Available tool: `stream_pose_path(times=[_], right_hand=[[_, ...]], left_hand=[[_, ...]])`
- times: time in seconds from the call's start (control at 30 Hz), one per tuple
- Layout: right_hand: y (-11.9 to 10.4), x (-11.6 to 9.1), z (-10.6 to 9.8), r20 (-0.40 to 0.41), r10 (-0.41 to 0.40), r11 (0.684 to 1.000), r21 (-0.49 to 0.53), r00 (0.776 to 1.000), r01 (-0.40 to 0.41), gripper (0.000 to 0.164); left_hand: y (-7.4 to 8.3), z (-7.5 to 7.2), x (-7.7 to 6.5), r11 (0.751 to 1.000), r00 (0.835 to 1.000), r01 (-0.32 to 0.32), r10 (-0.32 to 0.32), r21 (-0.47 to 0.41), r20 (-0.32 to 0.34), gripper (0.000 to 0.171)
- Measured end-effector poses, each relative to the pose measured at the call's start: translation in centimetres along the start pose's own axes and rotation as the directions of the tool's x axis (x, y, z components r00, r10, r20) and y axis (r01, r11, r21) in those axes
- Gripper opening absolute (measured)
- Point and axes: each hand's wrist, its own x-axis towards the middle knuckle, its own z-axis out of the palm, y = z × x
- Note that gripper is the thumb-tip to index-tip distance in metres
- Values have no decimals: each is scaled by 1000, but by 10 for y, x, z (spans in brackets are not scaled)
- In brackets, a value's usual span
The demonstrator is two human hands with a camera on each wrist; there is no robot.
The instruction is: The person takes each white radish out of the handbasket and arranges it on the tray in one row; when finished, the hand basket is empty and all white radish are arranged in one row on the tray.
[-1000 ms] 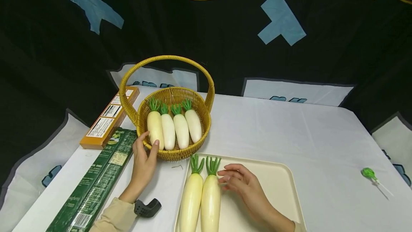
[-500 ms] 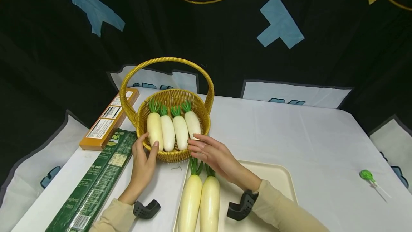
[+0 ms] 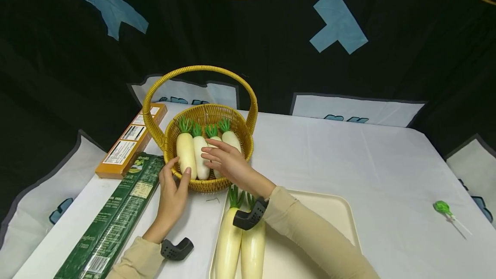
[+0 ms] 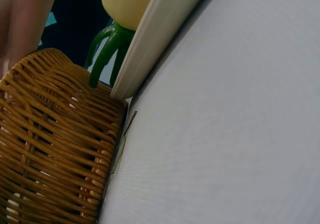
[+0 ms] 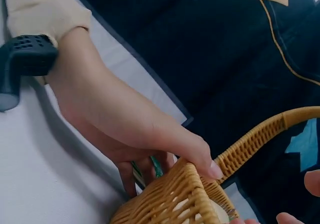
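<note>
A yellow wicker basket (image 3: 212, 186) with a tall handle holds several white radishes (image 3: 186, 154) with green tops. My left hand (image 3: 173, 197) grips its front left rim. In the right wrist view, that thumb (image 5: 200, 156) lies over the rim while the other fingers stay outside the wall. Above the radishes hovers my right hand (image 3: 232, 162), fingers loosely extended and holding nothing, hiding part of the middle ones. Two larger radishes (image 3: 228, 244) lie side by side on a cream tray (image 3: 329, 206) in front; the right wrist and sleeve partly cover them.
Left of the basket lie a green spaghetti packet (image 3: 112, 218) and an orange box (image 3: 131, 141). A green lollipop (image 3: 441, 206) is far right on the white tabletop (image 3: 348, 162). Behind the table hangs a black cloth (image 3: 248, 33).
My right hand has moved from beside the tray's radishes up and left, over the basket's front rim to above the radishes inside. The left hand has kept its place on the rim.
</note>
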Motion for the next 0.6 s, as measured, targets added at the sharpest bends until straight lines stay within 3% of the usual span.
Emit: stream_pose_path(times=[0.2,0.33,0.47,0.6], right_hand=[[3,20,12,-84,45,997,-52,995,-50,47],[1,27,19,-123,134,987,-72,983,-143,63],[-1,30,21,-121,212,974,-55,970,-220,83],[0,33,24,-100,236,969,-51,967,-242,85]], left_hand=[[0,0,1,1000,1000,-9,9,4,-4,50],[0,0,1,1000,1000,-11,11,12,-5,51],[0,0,1,1000,1000,-12,12,12,-2,51],[0,0,1,1000,1000,-16,16,9,-10,50]])
